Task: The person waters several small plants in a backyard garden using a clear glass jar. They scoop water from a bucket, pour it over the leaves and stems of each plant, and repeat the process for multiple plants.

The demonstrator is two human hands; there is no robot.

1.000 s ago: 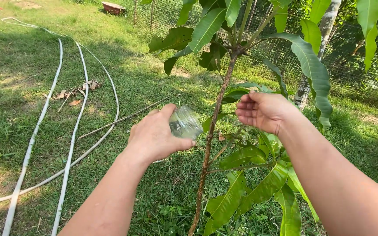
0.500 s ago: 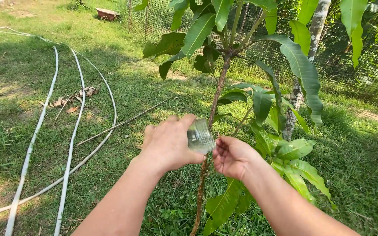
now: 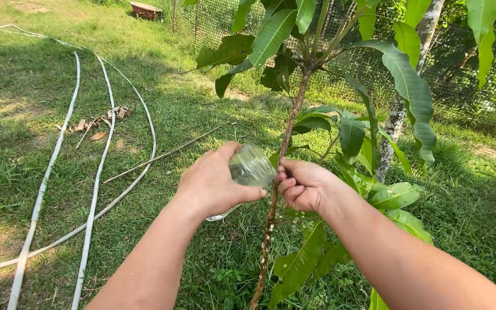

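A young sapling with a thin brown stem (image 3: pixel 290 123) and long green leaves (image 3: pixel 413 92) rises in the middle of the view. My left hand (image 3: pixel 210 183) grips a roll of clear tape (image 3: pixel 252 166) held right against the stem at mid height. My right hand (image 3: pixel 302 185) is curled around the stem from the right side, fingers pinched at the spot where the roll meets the bark. Whether a strip of tape runs between roll and stem is hard to make out. White specks dot the lower stem (image 3: pixel 266 241).
White hoses (image 3: pixel 96 189) snake across the grass on the left, with a long thin stick (image 3: pixel 167 154) and dry leaves (image 3: pixel 96 123) beside them. A wire mesh fence (image 3: pixel 340 69) and a pale tree trunk (image 3: pixel 400 109) stand behind the sapling. A brown tub (image 3: pixel 144 9) sits far back.
My right hand came down from the leaves and closed around the stem. My left hand brought the tape roll right up to the stem.
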